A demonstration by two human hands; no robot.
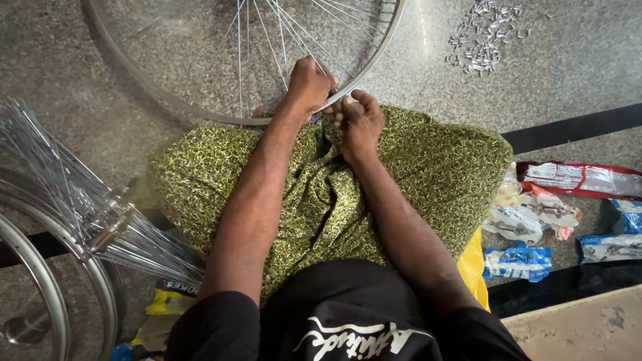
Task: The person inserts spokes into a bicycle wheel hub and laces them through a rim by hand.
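Observation:
A silver bicycle wheel rim [167,100] with thin spokes [281,33] lies on the speckled floor in front of my knees, its near edge resting against my lap. My left hand [309,83] grips the rim's near edge where a spoke meets it. My right hand [361,119] is closed just below the rim, fingertips pinching something small at the rim that I cannot make out. My legs are covered by green patterned cloth [414,167].
A pile of small metal nipples [481,40] lies at the far right. Plastic packets [575,179] of parts lie on the right. A bundle of loose spokes [73,194] and another rim [40,281] sit at the left.

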